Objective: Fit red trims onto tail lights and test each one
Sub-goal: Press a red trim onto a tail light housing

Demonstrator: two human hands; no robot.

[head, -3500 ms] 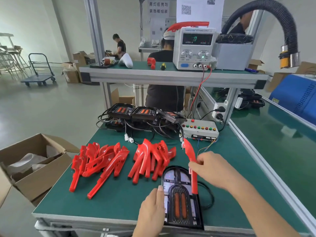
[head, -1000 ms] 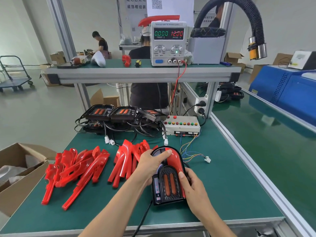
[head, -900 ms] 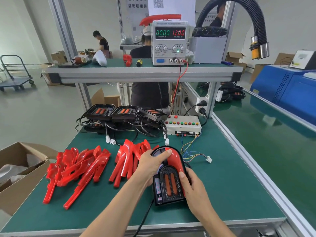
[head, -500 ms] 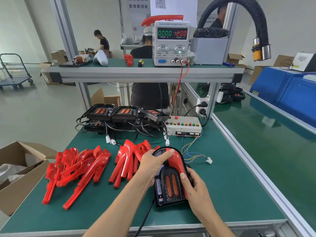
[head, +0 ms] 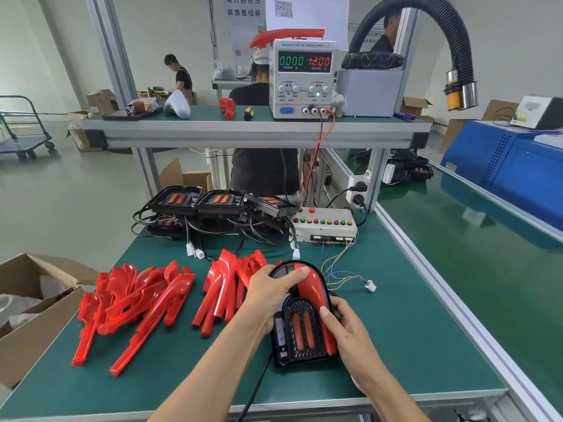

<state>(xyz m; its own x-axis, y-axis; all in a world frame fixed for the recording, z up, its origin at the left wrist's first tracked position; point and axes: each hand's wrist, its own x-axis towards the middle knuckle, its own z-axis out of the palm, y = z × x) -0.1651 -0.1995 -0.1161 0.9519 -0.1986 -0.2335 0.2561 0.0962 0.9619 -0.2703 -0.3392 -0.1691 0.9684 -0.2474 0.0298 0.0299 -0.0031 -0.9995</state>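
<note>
Your left hand [head: 271,295] lies flat over the arched top of the black tail light [head: 300,318], fingers straight and pressing the glossy red plastic trim [head: 315,295], while your right hand [head: 347,333] curls round its right edge. Left lie loose red trims [head: 134,303]; bare green mat [head: 411,330] runs right to the aluminium rail [head: 451,303].
</note>
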